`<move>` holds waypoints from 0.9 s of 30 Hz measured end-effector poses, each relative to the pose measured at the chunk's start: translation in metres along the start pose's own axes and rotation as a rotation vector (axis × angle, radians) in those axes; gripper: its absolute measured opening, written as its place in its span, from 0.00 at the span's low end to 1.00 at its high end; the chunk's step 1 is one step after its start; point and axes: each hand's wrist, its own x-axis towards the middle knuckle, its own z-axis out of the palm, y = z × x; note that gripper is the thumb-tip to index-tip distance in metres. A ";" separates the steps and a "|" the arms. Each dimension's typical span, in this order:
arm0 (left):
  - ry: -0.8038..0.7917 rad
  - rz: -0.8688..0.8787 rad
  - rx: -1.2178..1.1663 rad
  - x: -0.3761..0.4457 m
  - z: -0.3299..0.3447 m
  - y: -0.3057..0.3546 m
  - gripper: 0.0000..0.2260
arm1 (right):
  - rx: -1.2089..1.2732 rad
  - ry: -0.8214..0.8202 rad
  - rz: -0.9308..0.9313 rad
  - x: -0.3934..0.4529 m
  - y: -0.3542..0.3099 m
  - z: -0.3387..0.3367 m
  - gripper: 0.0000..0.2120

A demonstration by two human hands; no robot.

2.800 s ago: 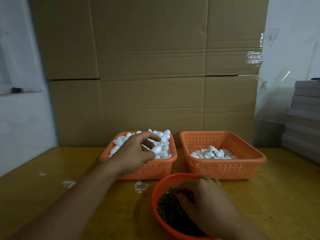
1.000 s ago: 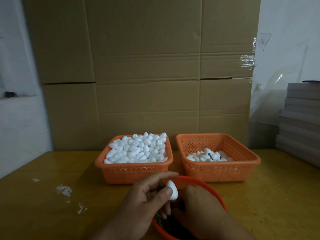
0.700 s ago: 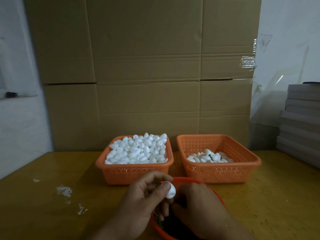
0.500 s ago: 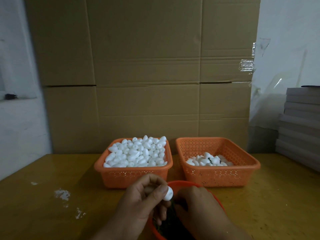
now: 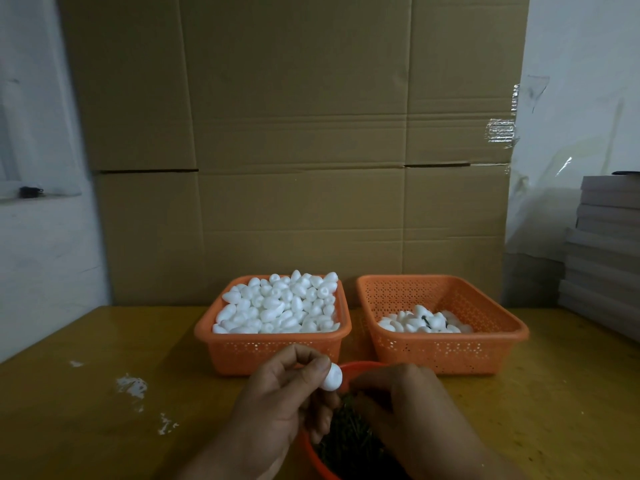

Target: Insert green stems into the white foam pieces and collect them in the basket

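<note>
At the near edge of the yellow table (image 5: 104, 427), the left hand (image 5: 277, 407) pinches a single white foam piece (image 5: 331, 376) between thumb and curled forefinger, holding it up just above the rim of a round red bowl (image 5: 358, 366). The bowl is filled with dark green stems (image 5: 349, 434). The right hand (image 5: 408, 414) lies over the bowl with its back up and its fingers bent down among the stems; I cannot tell whether they have hold of one. The two hands are close together, the foam piece between them.

Farther back, two orange baskets stand side by side. The left basket (image 5: 273, 351) is heaped with plain foam pieces (image 5: 280, 306). The right basket (image 5: 450, 348) holds a small pile of foam pieces (image 5: 424, 322), a bit of dark stem showing among them. Behind both rises a wall of cardboard boxes (image 5: 298, 150). White crumbs (image 5: 131, 384) are scattered on the table to the left, and a stack of grey boards (image 5: 606, 254) sits at the far right.
</note>
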 end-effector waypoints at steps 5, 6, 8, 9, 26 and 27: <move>0.031 -0.003 -0.007 -0.001 0.001 0.001 0.13 | 0.414 0.093 0.128 -0.001 -0.006 -0.009 0.05; 0.033 -0.002 -0.004 -0.001 0.001 0.001 0.13 | 0.492 0.087 0.131 -0.001 -0.008 -0.010 0.04; 0.032 -0.009 0.002 -0.001 0.000 0.001 0.13 | 0.619 0.068 0.126 -0.002 -0.013 -0.014 0.04; 0.032 -0.015 0.003 -0.002 0.000 0.001 0.13 | 0.664 0.060 0.121 -0.003 -0.015 -0.015 0.05; 0.041 0.034 0.072 0.001 -0.001 -0.003 0.17 | 0.621 0.062 0.033 -0.007 -0.026 -0.016 0.10; 0.042 0.037 0.081 0.001 -0.001 -0.004 0.18 | 0.614 0.063 0.026 -0.007 -0.026 -0.015 0.11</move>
